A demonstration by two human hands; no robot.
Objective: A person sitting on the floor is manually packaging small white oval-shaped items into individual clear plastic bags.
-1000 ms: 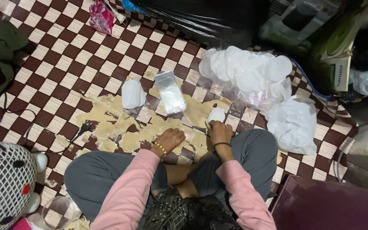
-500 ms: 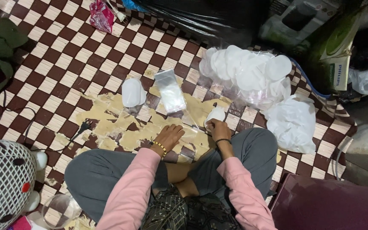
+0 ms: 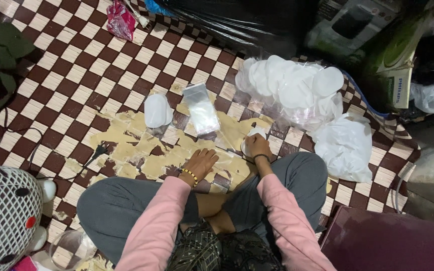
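Two hands are down on the floor mat: the left hand (image 3: 200,163) and the right hand (image 3: 257,146). One white round pad (image 3: 251,136) sits under the right. One clear plastic sleeve (image 3: 201,108) and one small white pouch (image 3: 156,110) lie ahead. One big clear bag of white discs (image 3: 290,88), too many to count. One crumpled white bag (image 3: 345,145). One white fan (image 3: 3,216).

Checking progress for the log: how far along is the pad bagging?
Done: one filled small bag lies on the checkered mat, next to a flat clear bag. In hand: the right hand has a grip on a white round pad; the left hand rests flat on the mat. Left: a large heap of loose white pads on plastic, apparently unbagged.
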